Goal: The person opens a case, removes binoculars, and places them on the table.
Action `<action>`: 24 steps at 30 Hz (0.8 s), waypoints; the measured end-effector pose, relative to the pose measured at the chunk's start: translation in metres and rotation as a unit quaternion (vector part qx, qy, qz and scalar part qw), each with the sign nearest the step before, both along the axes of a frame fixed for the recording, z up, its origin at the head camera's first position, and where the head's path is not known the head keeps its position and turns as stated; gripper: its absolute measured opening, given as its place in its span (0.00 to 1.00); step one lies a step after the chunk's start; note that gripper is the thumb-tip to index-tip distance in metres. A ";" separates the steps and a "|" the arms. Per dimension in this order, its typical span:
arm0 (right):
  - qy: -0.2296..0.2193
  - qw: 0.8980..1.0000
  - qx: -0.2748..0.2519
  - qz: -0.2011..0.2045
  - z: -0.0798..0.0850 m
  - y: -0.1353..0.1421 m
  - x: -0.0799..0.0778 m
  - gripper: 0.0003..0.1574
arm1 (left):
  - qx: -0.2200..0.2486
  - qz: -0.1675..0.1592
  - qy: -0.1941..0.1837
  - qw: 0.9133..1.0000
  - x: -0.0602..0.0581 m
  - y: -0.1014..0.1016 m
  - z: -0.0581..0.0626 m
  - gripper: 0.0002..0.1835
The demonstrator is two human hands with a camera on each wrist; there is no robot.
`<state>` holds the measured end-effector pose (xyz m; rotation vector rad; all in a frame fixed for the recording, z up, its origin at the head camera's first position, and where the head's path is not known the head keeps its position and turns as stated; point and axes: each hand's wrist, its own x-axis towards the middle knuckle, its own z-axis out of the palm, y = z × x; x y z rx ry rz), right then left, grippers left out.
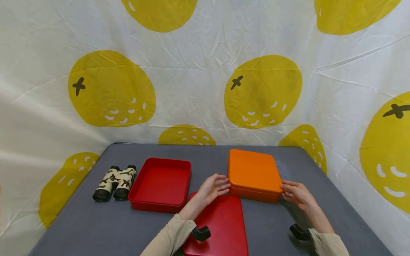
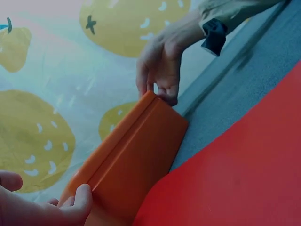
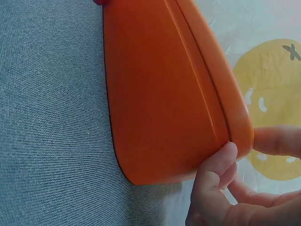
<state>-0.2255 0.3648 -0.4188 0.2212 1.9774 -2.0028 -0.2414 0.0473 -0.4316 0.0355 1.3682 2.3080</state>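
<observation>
An orange lidded box [image 1: 254, 172], its lid seated over a thin seam, stands at the right of the table. My left hand [image 1: 213, 188] is at its left side, fingers loosely extended, a fingertip at the seam in the left wrist view. At the front right corner my right hand [image 1: 298, 193] pinches the lid's edge between thumb and curled fingers. A flat red lid [image 1: 221, 227] lies in front of the orange box, partly under my left forearm. Left of it sits an open red box [image 1: 160, 181] with a bare inside.
Camouflage-patterned binoculars [image 1: 116, 183] lie beside the red box at the left. The grey table [image 1: 272, 227] borders a hanging white cloth [image 1: 192, 81] with yellow fruit prints at the back and sides. A black wrist mount [image 1: 300, 233] sticks out from my right sleeve.
</observation>
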 end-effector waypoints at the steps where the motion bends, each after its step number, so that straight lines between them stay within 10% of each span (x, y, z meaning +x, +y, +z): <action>1: -0.002 1.000 -0.006 0.002 0.000 0.001 0.000 0.22 | 0.000 -0.003 0.000 1.000 0.000 0.000 -0.001 0.24; 16: 0.006 0.998 -0.068 0.016 0.007 0.005 0.004 0.11 | 0.013 -0.014 -0.003 1.000 -0.002 -0.001 0.004 0.24; 24: 0.043 0.987 -0.126 0.088 0.009 0.016 0.014 0.15 | 0.026 -0.045 -0.015 0.999 0.003 -0.003 0.002 0.26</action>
